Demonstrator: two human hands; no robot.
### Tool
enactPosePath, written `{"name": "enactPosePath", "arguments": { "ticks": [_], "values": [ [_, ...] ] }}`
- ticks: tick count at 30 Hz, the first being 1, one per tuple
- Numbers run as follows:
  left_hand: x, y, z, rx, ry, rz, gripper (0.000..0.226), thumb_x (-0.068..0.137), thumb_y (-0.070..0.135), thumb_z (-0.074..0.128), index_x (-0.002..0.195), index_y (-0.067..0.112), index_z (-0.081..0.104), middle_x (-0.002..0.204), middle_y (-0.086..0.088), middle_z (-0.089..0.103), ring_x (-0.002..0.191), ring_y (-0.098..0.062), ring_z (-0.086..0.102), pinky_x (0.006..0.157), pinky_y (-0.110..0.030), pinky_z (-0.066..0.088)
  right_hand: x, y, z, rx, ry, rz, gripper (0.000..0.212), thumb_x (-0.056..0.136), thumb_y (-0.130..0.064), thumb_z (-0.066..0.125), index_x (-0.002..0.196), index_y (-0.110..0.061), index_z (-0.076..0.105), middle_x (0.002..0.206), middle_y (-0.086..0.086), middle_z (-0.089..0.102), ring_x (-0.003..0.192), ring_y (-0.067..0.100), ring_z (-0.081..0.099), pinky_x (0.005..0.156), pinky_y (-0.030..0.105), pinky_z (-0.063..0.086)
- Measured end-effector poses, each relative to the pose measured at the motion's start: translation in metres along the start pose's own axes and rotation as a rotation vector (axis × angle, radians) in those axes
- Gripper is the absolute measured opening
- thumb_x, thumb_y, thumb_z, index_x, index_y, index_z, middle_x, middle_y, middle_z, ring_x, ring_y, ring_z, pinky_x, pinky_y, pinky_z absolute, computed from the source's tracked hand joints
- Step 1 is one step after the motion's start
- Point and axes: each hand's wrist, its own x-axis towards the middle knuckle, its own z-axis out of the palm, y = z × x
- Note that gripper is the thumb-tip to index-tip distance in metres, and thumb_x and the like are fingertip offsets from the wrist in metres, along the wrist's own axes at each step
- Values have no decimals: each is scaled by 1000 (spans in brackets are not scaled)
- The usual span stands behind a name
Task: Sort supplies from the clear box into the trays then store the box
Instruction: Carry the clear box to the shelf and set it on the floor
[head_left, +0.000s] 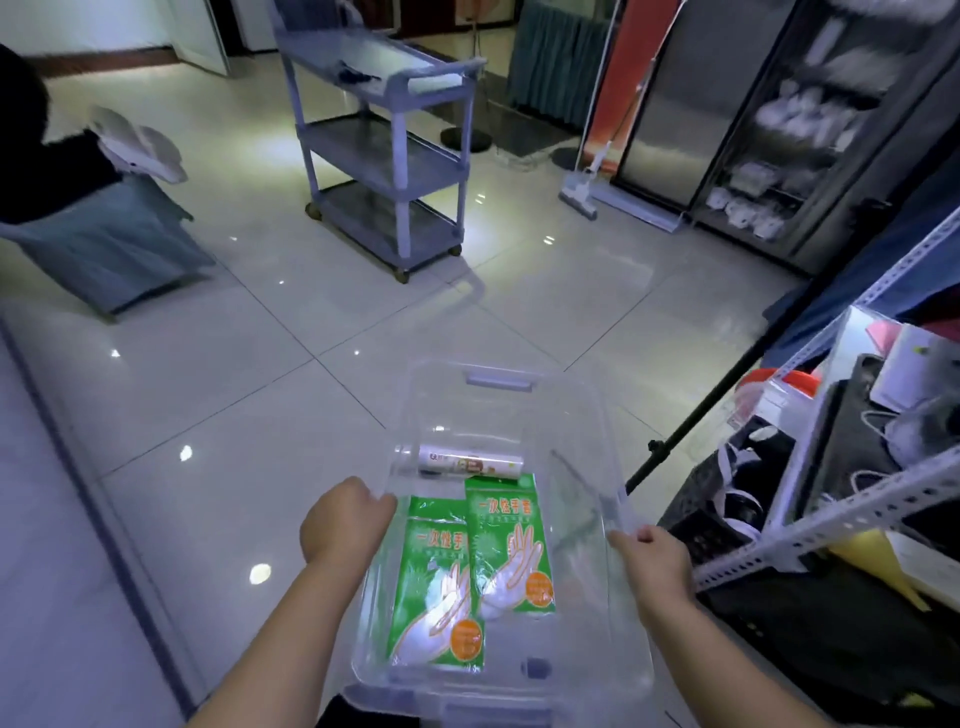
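**Holding a clear box of supplies above a tiled floor**

Gripping the clear box (498, 519) by its two long sides, up off the pale tiled floor (208, 389), low in the frame toward 6 o'clock. Left hand (345, 519) clamped on the left rim, fingers curled together over the edge and dipping inside the wall. Right hand (654, 566) clamped on the right rim, thumb on top of the lip, the other fingers hidden under it. Both forearms bare, reaching up from the bottom edge.

Lying flat inside on the box floor: two green packets of disposable gloves. Left packet (441, 587) closer to the body, right packet (509, 545) a little farther away, its left edge overlapping the first. Beyond them, toward 12 o'clock within the box, a white roll (470, 462) lying crosswise, touching or nearly touching the top of the right packet. Grey handle (498, 379) at the far end wall.

Farther off at 12 o'clock, well apart from the box, a grey three-shelf cart (384, 156) on castors, a dark item and a pale roll on its top shelf, both too blurred to name. At 10 o'clock, a draped table (104, 244) with white plates on it. At 1 to 2 o'clock, a glass-door cabinet (789, 130) with white ware inside, and a floor squeegee (579, 197) resting near its base. At 3 to 4 o'clock, just beside the right hand, a metal rack (831, 519) with cables, a black crate and papers.
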Motion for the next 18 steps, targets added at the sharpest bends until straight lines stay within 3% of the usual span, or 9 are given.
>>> {"name": "enactPosePath", "arguments": {
  "ticks": [3,6,12,18],
  "values": [
    [58,10,-6,-16,7,14,22,77,30,54,71,8,56,69,-6,61,68,-30,57,50,-24,32,37,-37,37,5,-3,1,38,67,-9,70,47,-16,39,44,-3,37,42,17,31,43,27,24],
    [129,19,-14,-21,6,44,24,77,29,55,72,6,57,68,-5,60,65,-27,56,49,-23,31,72,-74,81,27,14,10,33,67,-11,72,49,-13,45,47,1,43,46,20,37,48,29,31],
    [277,39,-54,58,-39,150,25,79,31,54,72,6,56,66,-4,56,65,-28,53,49,-23,30,126,-163,169,107,52,40,35,65,-11,74,48,-15,44,45,-2,37,45,18,31,46,28,27],
    [393,88,-81,83,-31,226,31,79,32,54,58,15,39,61,-4,49,64,-30,51,49,-26,30,186,-234,224,164,109,71,31,64,-12,75,51,-15,47,50,2,40,49,19,33,50,28,30]
  ]
}}
